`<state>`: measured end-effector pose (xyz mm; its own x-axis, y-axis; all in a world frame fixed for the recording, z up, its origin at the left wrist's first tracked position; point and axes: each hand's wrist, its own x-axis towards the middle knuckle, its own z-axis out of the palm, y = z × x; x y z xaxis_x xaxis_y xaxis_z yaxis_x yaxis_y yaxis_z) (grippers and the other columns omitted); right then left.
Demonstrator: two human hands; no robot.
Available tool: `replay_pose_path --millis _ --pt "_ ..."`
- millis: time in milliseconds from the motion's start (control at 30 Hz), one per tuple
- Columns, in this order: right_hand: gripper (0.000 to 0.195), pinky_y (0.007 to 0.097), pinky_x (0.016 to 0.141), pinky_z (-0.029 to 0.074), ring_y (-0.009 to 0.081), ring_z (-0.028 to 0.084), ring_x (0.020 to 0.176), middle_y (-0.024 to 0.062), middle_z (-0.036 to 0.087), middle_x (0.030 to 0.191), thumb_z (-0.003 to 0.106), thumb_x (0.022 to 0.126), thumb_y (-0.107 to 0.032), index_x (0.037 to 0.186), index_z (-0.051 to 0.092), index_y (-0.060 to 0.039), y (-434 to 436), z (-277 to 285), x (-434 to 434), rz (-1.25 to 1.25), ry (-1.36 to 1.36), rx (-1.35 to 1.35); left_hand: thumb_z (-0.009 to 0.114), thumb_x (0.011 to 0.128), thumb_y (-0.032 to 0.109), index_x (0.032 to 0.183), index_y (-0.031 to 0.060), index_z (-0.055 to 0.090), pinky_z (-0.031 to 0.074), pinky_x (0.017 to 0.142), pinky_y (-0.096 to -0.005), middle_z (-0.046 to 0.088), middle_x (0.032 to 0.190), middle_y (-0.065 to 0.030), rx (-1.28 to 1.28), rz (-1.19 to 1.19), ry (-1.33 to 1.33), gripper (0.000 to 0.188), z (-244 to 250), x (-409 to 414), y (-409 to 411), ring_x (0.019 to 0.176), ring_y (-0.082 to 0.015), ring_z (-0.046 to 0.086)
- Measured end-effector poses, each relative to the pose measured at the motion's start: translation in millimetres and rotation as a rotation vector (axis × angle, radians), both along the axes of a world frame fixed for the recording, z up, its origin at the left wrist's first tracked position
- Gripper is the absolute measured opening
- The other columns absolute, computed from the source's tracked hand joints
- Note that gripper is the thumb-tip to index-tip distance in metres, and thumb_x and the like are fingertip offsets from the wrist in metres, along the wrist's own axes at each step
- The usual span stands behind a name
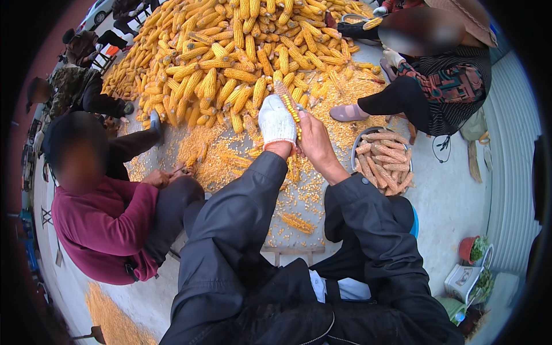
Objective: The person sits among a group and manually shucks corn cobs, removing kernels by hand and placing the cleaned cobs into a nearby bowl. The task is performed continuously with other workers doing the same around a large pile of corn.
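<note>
My left hand (276,120), in a white knitted glove with an orange cuff edge, grips a partly shelled corn cob (284,95). Bare cob shows at its upper part, and rows of yellow kernels run along its lower side. My bare right hand (317,140) closes on the cob's lower end, thumb against the kernels. Just beyond both hands rises a large heap of dried corn ears (224,64). Loose kernels (297,198) lie scattered on the concrete below, along with a broken ear (297,223) between my knees.
A metal basin (354,151) full of stripped cobs (386,161) stands by my right knee. Close on my left sits a person in a maroon top (108,224); another in a striped top (448,77) sits at right. Potted plants (468,249) line the right side. Several others sit around the heap.
</note>
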<state>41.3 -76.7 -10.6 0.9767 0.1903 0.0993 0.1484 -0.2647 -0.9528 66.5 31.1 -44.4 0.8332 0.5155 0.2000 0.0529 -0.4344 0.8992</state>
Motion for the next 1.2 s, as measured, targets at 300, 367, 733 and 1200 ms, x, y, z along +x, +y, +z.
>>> replay_pose_path --millis 300,367,733,1200 --pt "0.045 0.0387 0.06 0.048 0.0239 0.061 0.062 0.0142 0.059 0.072 0.037 0.104 -0.035 0.101 0.059 0.005 -8 -23 18 -0.053 0.099 0.107 0.045 0.099 0.032 0.106 -0.0033 0.06 0.046 0.079 -0.0428 0.063 0.099 -0.0197 -0.662 -0.066 -0.012 0.039 23 -16 -24 0.091 -0.037 0.06" --pt "0.046 0.0407 0.07 0.049 0.0302 0.063 0.073 0.0175 0.062 0.077 0.038 0.104 -0.035 0.106 0.059 0.0056 -5 -22 18 -0.053 0.048 0.049 0.046 0.099 0.031 0.105 -0.0031 0.058 0.046 0.079 -0.0446 0.061 0.101 -0.0214 -0.513 -0.078 0.057 0.037 47 -26 -23 0.092 -0.039 0.059" --pt "0.045 0.0443 0.076 0.046 0.0435 0.061 0.082 0.0265 0.063 0.085 0.037 0.104 -0.033 0.105 0.06 0.0059 -6 -16 13 -0.03 0.02 -0.036 0.046 0.096 0.018 0.113 -0.0002 0.057 0.047 0.081 -0.0479 0.057 0.11 -0.0256 0.316 -0.03 -0.112 0.027 8 -20 -20 0.097 -0.0419 0.059" --pt "0.04 0.0471 0.066 0.048 0.0392 0.062 0.068 0.0216 0.06 0.071 0.041 0.103 -0.03 0.092 0.058 0.0045 1 6 3 -0.019 -0.008 -0.035 0.046 0.096 0.019 0.116 -0.006 0.06 0.046 0.091 -0.0419 0.064 0.11 -0.026 0.283 0.067 -0.161 0.035 -1 -16 -2 0.105 -0.0407 0.06"
